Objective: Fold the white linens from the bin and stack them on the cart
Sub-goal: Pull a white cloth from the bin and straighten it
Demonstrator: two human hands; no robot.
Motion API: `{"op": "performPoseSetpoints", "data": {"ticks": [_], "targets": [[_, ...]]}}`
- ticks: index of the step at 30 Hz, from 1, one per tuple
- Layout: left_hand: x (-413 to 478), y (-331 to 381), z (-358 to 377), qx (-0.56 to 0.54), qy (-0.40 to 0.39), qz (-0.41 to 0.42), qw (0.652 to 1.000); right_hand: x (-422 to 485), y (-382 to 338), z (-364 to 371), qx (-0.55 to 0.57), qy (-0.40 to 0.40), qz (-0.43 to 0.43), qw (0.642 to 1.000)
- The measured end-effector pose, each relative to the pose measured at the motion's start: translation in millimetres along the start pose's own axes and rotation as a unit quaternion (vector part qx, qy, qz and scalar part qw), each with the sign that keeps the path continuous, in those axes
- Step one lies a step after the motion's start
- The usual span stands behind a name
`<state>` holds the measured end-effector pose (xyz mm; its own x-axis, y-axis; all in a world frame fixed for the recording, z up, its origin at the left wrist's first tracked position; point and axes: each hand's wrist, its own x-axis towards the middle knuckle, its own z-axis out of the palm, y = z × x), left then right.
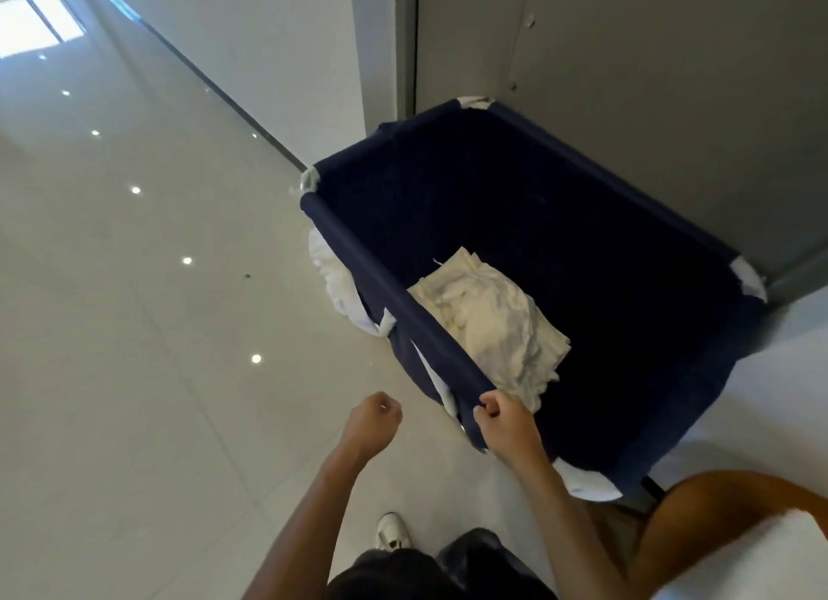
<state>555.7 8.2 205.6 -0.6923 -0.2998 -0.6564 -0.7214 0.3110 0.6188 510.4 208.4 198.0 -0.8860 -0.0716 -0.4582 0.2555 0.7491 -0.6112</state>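
A glossy tiled floor fills the left of the view, with a grey wall panel at the far right. Against that panel stands the bin, a deep navy fabric hamper on a frame, its rails sleeved in the cloth. At its bottom, toward the near-left side, lies a rumpled heap of white linens; more white cloth hangs outside the left rail. No cart can be made out with certainty.

The right hand is closed in a fist around the near end of the left rail, pinching the fabric. The left hand is curled shut in the air just left of the bin, holding nothing visible.

The linens sit low, so reaching them probably means leaning well over the rail. Weight put on that grip could tip or roll the light frame on the slick tiles, and a one-handed grab might drag the heap apart or drop pieces onto the floor.
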Motion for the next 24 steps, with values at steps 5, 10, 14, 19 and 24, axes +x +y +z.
{"op": "performPoseSetpoints", "data": {"ticks": [5, 10, 14, 19, 24], "targets": [[42.1, 31.3, -19.2, 0.012, -0.032, 0.009, 0.999, 43.9, -24.3, -0.7, 0.001, 0.008, 0.007, 1.0], [95.6, 84.5, -35.4, 0.065, -0.065, 0.064, 0.994, 101.8, -41.7, -0.8, 0.03, 0.016, 0.029, 0.999], [145.1, 132.0, -42.6, 0.091, -0.075, 0.081, 0.99, 152.3, -53.1, -4.5, 0.069, 0.018, 0.049, 0.996], [199.3, 187.0, -35.4, 0.142, -0.105, 0.079, 0.981, 202.3, -59.7, -14.5, 0.095, 0.021, 0.078, 0.992], [246.9, 219.8, -18.8, 0.216, -0.138, 0.105, 0.961, 236.4, -60.4, -23.7, 0.126, 0.025, 0.125, 0.984]]}}
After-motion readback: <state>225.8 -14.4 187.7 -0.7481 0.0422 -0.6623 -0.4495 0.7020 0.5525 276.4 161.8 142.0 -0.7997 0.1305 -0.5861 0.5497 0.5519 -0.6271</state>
